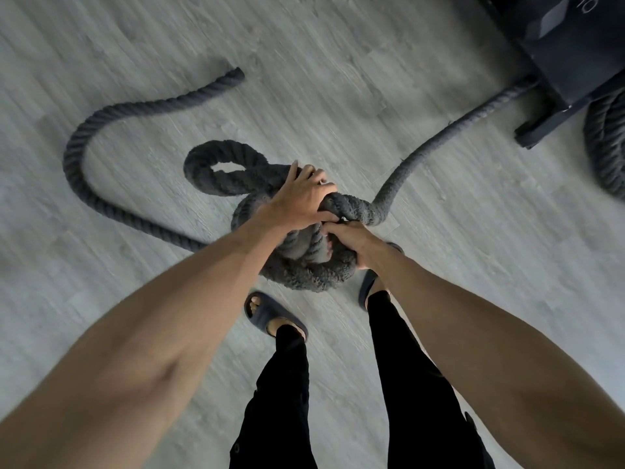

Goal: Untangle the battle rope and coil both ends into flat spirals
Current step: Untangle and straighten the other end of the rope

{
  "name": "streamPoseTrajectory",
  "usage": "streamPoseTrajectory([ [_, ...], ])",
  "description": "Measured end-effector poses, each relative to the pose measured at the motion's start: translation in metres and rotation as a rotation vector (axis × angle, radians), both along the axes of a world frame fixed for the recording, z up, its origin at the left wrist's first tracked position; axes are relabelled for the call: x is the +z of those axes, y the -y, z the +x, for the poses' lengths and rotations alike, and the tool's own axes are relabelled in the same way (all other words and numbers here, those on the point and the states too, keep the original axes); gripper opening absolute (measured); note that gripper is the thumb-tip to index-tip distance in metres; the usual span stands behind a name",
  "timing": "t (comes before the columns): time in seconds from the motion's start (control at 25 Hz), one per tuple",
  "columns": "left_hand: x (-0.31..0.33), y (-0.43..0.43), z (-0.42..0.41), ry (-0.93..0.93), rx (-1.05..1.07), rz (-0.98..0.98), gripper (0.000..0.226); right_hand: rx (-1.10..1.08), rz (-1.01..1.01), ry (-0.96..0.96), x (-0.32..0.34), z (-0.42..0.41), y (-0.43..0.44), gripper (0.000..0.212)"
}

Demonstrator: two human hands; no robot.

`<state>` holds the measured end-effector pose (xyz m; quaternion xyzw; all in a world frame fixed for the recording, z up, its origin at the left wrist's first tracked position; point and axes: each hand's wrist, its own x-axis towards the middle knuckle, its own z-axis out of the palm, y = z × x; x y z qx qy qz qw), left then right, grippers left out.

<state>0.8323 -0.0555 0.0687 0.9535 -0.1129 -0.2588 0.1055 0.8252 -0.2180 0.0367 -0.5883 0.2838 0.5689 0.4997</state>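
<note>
A thick dark grey battle rope (216,170) lies knotted on the floor in front of my feet. My left hand (301,198) grips the top of the knot, fingers wrapped over a strand. Just below it, my right hand (348,242) clutches a lower loop of the same knot. One free rope end (236,74) curves away to the upper left. Another stretch (449,130) runs up right toward a dark machine base. More of the rope (605,137) lies heaped at the right edge.
The dark machine base (554,62) with a foot bar stands at the upper right. My feet in dark slides (270,314) stand just below the knot. Grey wood-look flooring (338,79) surrounds everything.
</note>
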Motion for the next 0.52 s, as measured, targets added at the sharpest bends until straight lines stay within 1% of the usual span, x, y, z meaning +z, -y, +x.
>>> streamPoseTrajectory([
  [0.04,-0.003,0.001,-0.003,0.048,0.015,-0.033,0.068,0.02,0.013,0.025,0.0,0.002,0.004,0.016],
  [0.12,-0.001,0.007,-0.008,0.1,0.114,-0.137,0.062,0.095,0.013,0.127,-0.002,0.007,0.012,0.013],
  [0.2,0.006,0.016,-0.009,0.105,0.207,-0.231,0.056,0.262,-0.032,0.289,-0.006,0.013,0.023,0.012],
  [0.28,0.023,0.031,-0.005,0.1,0.248,-0.364,0.048,0.426,-0.121,0.407,-0.012,0.022,0.035,0.008],
  [0.36,0.044,0.051,0.002,0.036,0.306,-0.533,0.042,0.58,-0.24,0.436,-0.021,0.028,0.044,0.024],
  [0.4,0.054,0.063,0.007,-0.009,0.353,-0.62,0.038,0.646,-0.333,0.473,-0.024,0.028,0.046,0.033],
  [0.44,0.063,0.075,0.015,-0.052,0.414,-0.704,0.035,0.662,-0.432,0.558,-0.025,0.027,0.045,0.04],
  [0.52,0.081,0.094,0.037,-0.136,0.606,-0.884,0.036,0.528,-0.543,0.869,-0.024,0.022,0.038,0.049],
])
